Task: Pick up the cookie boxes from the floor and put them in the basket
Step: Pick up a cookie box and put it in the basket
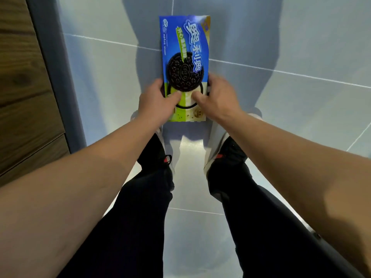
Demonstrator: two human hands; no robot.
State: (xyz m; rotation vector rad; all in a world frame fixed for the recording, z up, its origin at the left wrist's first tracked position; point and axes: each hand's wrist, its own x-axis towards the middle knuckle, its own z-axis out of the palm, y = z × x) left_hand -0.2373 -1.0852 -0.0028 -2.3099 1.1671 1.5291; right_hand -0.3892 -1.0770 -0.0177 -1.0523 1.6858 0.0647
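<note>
**Desk:** What are we looking at?

**Me:** My two hands on one cookie box (185, 57), seen from my own head, looking straight down. The left hand (155, 103) grips the box's left edge and the right hand (217, 97) grips the right edge, both near its close end, each thumb pressed flat on the printed face. The hands sit apart, with the width of the box between them. I am standing; my dark trousers (144, 207) and shoes (226, 155) show below the box.

**Desk:** Is it off the floor?

**Me:** I judge it is. It casts a shadow on the tiles and covers the toes of my shoes, so it looks lifted, held roughly flat, far end pointing away from me.

**Desk:** What could go wrong from here?

**Me:** I hold only the near end, so the long far end could dip and the box slip out from under my thumbs. The cardboard looks glossy, which would not help. The basket is nowhere in view, so I must turn to find it, and a quick swing might loosen the hold.

**Desk:** And the room?

**Me:** Pale grey floor tiles (301, 47) with thin white grout lines, shiny under cool light. A wood-grain panel (20, 77) runs down my left side.
</note>
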